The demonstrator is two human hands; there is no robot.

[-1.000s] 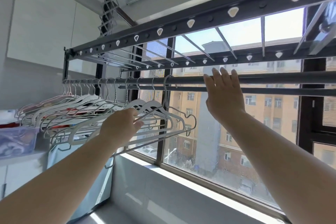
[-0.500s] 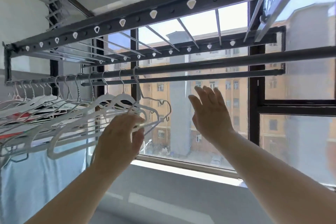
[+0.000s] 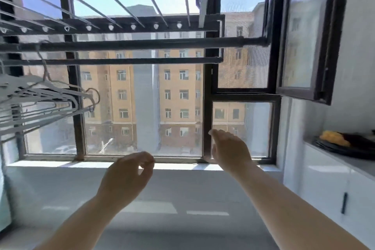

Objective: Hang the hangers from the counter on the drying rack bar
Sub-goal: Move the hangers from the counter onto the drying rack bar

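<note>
Several white hangers (image 3: pixel 38 95) hang bunched at the far left from the dark drying rack bar (image 3: pixel 142 43), which runs across the window. My left hand (image 3: pixel 127 176) is low in the middle, well below and right of the hangers, fingers loosely curled and holding nothing. My right hand (image 3: pixel 231 148) is a little higher to the right, in front of the window frame, fingers apart and empty. A dark pile of hangers (image 3: pixel 351 146) lies on the white counter (image 3: pixel 357 164) at the right edge, with something orange on it.
A second, thinner bar (image 3: pixel 132 60) runs below the main one. The rack's upper frame (image 3: pixel 121 26) with thin cross rods is overhead. An open window sash (image 3: pixel 304 32) juts inward at upper right. White cabinets (image 3: pixel 328 195) stand under the counter.
The view has swung right and down. My left hand let go of the white hangers and dropped; my right hand came down from the bar. The counter has come into view.
</note>
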